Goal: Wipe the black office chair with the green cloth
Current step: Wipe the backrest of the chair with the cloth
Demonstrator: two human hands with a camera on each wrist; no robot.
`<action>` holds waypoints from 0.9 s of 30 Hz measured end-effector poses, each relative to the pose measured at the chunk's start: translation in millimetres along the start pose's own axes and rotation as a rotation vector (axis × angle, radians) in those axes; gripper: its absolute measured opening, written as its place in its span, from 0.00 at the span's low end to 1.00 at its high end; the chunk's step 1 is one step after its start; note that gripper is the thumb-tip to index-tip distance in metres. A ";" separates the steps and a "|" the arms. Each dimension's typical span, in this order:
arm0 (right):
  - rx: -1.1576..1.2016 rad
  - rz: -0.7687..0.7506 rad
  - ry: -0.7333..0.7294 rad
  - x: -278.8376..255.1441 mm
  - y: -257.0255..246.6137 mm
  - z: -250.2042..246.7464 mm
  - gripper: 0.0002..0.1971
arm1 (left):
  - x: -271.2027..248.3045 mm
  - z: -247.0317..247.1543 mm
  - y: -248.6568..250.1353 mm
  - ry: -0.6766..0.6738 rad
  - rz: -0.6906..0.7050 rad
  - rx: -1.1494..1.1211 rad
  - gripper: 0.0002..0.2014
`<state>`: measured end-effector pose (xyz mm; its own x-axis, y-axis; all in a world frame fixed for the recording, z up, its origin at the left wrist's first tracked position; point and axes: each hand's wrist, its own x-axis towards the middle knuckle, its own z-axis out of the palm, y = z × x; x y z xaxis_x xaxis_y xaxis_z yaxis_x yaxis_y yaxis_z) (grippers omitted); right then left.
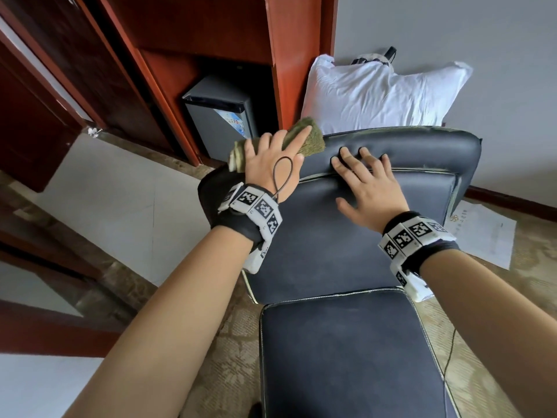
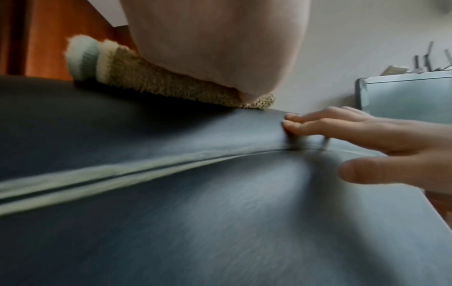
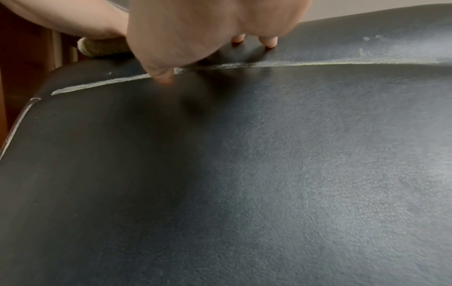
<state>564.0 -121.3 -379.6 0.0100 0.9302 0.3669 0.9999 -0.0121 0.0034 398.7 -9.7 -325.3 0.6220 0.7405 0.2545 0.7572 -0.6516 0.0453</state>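
Grey wall [image 1: 452, 31], wooden cabinet [image 1: 211, 25], pillow [image 1: 376, 95]

From my remote seat, the black office chair [image 1: 346, 245] looks like grained leather or vinyl with a soft sheen, its pale seam piping [image 3: 244, 64] worn. The green cloth [image 1: 304, 138], upper centre of the head view, is rough looped terry (paler at one edge). Upper left, the cabinet [image 1: 211, 31] is glossy reddish wood; the pillow [image 1: 376, 95] is crumpled white cloth.
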 end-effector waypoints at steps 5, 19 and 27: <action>0.069 -0.038 0.073 -9.7 16.7 0.3 0.30 | 15.7 1.5 34.1 -0.013 0.078 0.045 0.27; 0.062 0.126 0.097 -17.2 42.4 -4.8 0.32 | 35.2 6.6 79.5 -0.007 0.145 0.067 0.28; 0.063 0.114 0.069 -16.0 39.1 -11.5 0.32 | 37.1 4.1 63.9 0.003 0.154 0.014 0.27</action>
<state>602.8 -140.9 -374.6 0.1249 0.8968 0.4245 0.9909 -0.0910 -0.0992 471.0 -23.2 -316.9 0.7305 0.6313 0.2604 0.6554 -0.7552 -0.0077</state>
